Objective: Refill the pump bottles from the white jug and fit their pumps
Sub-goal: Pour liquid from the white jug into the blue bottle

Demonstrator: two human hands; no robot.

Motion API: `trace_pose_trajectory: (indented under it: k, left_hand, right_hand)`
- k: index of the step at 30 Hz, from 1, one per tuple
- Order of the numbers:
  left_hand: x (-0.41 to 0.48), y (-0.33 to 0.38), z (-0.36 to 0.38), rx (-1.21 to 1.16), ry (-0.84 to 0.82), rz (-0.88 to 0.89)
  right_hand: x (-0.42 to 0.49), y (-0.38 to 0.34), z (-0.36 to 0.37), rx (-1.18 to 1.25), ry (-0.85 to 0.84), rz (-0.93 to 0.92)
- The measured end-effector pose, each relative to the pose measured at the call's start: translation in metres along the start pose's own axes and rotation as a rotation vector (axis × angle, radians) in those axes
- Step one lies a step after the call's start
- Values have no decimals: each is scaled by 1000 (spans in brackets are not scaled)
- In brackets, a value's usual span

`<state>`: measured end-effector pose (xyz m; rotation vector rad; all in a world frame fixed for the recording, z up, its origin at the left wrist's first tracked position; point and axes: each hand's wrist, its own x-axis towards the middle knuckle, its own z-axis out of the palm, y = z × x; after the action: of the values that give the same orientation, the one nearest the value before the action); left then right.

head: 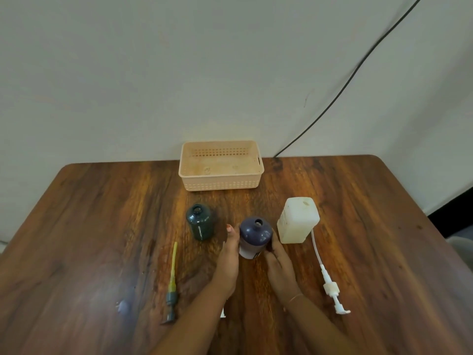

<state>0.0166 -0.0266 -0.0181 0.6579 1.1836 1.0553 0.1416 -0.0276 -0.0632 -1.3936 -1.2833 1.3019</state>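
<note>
Both hands flank the purple bottle (255,237) at table centre: left hand (228,254) flat against its left side, fingers extended upward; right hand (277,262) against its lower right side, fingers curled round the base. The bottle stands upright between the palms, pressed from both sides, neck open, no pump fitted. Just left stands the dark green bottle (200,222), upright, neck open, untouched. Just right stands the white jug (298,220), close to the right fingers but apart. The green pump (172,283) with yellowish tube lies flat, left of the left forearm. The white pump (330,283) lies flat, right of the right wrist. A peach basket (222,184) sits at the far edge of the wooden table (89,226).
</note>
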Motion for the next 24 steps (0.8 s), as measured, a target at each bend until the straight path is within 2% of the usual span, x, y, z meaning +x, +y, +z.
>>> trace_pose_trajectory:
  k: [6,19,21,24]
  left_hand:
    - [-31,-20,0,29,-79,-12]
    - [-45,-33,1,129,1,20]
    - [-47,-34,1,171,40,32]
    - [-47,-33,0,303,131,142]
  right_hand:
    - [-40,15,-8,1,27,46]
    - [-57,15,-10,-99,-13,23]
    - [-56,13,-15,-135,71,-15]
    - [-36,5,-32,-149,380,-15]
